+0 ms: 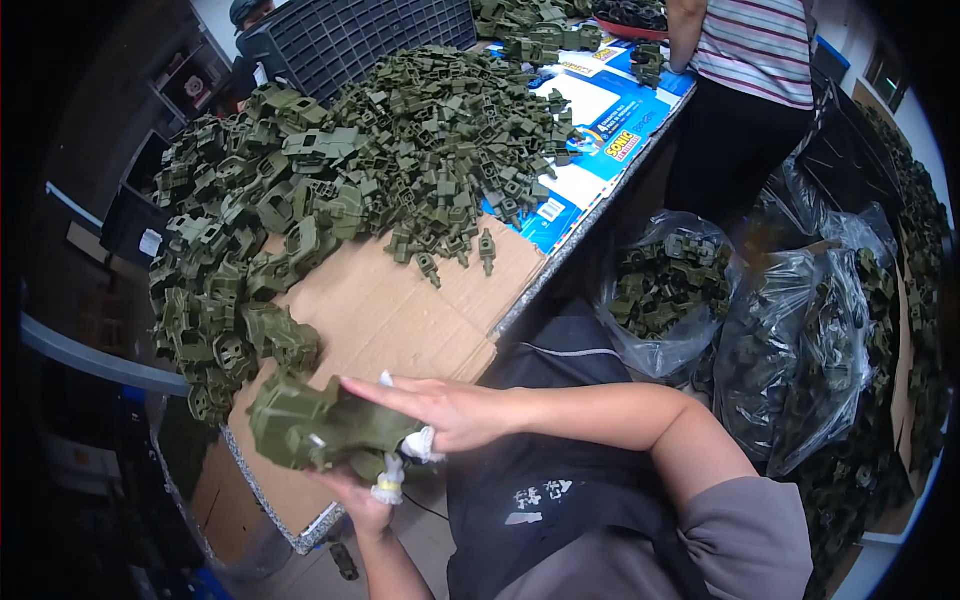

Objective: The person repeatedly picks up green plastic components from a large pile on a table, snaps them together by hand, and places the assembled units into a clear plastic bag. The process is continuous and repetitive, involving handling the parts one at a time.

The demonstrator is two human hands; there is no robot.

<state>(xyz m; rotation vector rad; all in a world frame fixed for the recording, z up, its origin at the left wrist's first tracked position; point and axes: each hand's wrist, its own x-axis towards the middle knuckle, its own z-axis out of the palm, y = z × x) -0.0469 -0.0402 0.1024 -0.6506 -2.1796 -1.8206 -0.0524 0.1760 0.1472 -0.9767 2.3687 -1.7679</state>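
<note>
Over the near end of the cardboard-covered table I hold an olive-green plastic toy vehicle body (pixel 300 425) between both hands. My left hand (pixel 362 498) grips it from below, its fingers partly hidden under the part. From the right, my right hand (pixel 445 410) presses on its upper side with the fingers laid along it. White wrappings cover some fingertips. Just beyond the held part lies a heap of similar green vehicle bodies (pixel 285 335). Farther back, a large pile of small green plastic parts (pixel 440 150) spreads over the table.
Brown cardboard (pixel 390 310) and a blue printed carton sheet (pixel 590 150) cover the table. A black plastic crate (pixel 360 45) stands behind the piles. To the right are clear bags of green parts (pixel 670 285). A person in a striped shirt (pixel 755 50) stands at the far right.
</note>
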